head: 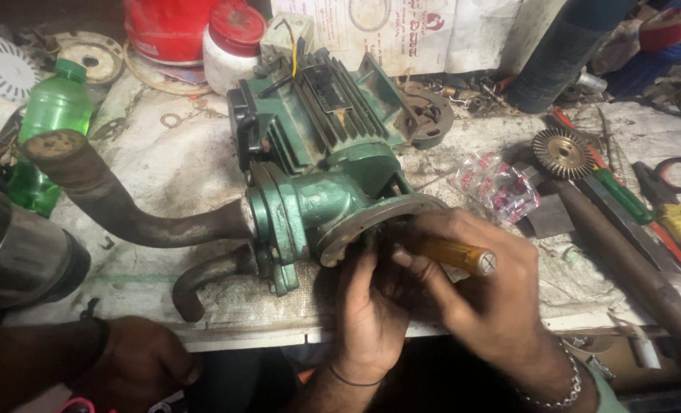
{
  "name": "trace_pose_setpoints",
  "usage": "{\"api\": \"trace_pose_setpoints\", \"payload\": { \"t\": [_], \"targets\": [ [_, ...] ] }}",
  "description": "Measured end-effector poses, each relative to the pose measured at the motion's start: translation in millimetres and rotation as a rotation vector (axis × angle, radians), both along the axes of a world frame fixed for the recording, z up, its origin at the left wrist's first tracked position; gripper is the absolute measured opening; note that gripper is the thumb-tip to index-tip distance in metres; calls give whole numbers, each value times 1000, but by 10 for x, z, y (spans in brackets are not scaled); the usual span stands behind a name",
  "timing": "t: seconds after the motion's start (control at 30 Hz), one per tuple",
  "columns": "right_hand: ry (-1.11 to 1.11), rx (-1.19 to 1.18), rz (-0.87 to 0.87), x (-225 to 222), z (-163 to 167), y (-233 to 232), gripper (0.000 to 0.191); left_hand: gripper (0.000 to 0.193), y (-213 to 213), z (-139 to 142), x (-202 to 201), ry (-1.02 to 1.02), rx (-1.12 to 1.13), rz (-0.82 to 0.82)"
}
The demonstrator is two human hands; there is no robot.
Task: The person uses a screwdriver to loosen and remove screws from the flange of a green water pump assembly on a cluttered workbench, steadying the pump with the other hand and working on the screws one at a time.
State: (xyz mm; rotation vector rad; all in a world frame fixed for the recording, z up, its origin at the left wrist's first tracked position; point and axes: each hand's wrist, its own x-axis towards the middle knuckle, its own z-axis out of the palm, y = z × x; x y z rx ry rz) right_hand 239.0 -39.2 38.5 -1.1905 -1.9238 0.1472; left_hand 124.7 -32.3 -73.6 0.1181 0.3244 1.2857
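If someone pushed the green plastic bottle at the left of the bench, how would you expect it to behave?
The green plastic bottle would probably tip easily: it stands tall and narrow on the wrinkled bench cover. Thin translucent plastic suggests it is light and would dent under a squeeze. Once on its round side, it would likely roll.

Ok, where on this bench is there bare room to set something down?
Bare patches: between the green bottle and the green pump, above the rusty pipe; also below that pipe along the bench front edge. The right side is crowded with tools.
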Motion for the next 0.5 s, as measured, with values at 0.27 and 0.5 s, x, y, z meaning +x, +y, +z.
{"api": "trace_pose_setpoints", "payload": {
  "t": [0.27,0.5],
  "targets": [
    [4,6,41,-21,74,19,20,39,-5,-113,21,-39,50,-23],
    [7,12,58,-11,20,31,19,39,10,-81,15,-17,35,12]
  ]
}}
